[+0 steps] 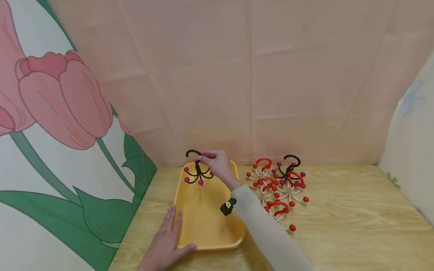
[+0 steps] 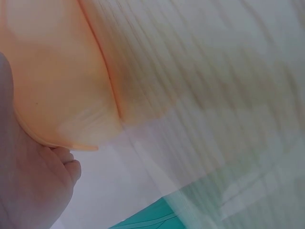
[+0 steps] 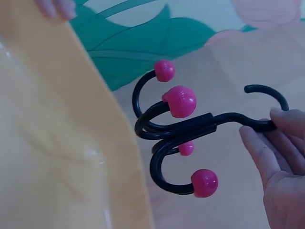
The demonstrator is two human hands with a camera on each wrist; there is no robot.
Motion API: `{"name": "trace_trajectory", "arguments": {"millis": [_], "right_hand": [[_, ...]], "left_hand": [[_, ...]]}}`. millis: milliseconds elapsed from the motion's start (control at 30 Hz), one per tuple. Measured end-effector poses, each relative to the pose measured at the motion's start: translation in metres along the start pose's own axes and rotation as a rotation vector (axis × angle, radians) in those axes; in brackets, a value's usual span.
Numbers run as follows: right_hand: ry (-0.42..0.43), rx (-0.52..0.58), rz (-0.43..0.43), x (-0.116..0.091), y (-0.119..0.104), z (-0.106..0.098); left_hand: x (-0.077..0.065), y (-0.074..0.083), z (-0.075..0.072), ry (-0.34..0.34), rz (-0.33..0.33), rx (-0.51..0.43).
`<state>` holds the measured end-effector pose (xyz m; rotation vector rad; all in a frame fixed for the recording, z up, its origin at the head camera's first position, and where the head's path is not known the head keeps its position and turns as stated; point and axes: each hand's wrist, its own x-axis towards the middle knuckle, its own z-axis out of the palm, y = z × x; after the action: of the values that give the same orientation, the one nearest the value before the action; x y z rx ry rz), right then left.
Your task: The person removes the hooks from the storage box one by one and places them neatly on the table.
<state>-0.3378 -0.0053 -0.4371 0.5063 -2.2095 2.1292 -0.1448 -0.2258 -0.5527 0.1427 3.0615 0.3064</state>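
Note:
My right hand pinches a black multi-arm hook hanger by its curved top, above the far end of a yellow plastic tray. Magenta balls tip the hanger's several curled arms. In the right wrist view, thumb and fingers close on the neck of the hanger, which is apart from the tray wall. At the tray's near left corner lies my left hand, fingers extended along the outer side and thumb at the near rim. The left wrist view shows only part of this hand touching the tray edge.
Right of the tray, a cluster of hook hangers lies on the wood-grain table: several cream ones with red hooks and a black one. My right forearm partly covers them. A pink curtain hangs behind, a tulip-printed sheet at left.

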Motion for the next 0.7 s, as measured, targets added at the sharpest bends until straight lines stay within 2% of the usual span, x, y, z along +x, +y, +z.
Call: {"name": "trace_trajectory", "arguments": {"millis": [200,367,500,700], "right_hand": [[0.039,-0.029,-0.042,-0.014,-0.021,-0.014],[0.036,-0.04,-0.094,-0.025,-0.034,-0.029],[0.034,-0.05,-0.12,-0.033,-0.045,-0.042],[0.035,-0.028,-0.104,-0.047,-0.065,-0.062]], "left_hand": [[-0.001,0.0,-0.001,-0.005,0.005,0.031],[-0.001,0.0,-0.001,-0.003,-0.01,0.042],[-0.001,-0.001,-0.001,0.01,0.004,0.052],[-0.001,0.0,-0.002,-0.001,0.008,0.052]]}}
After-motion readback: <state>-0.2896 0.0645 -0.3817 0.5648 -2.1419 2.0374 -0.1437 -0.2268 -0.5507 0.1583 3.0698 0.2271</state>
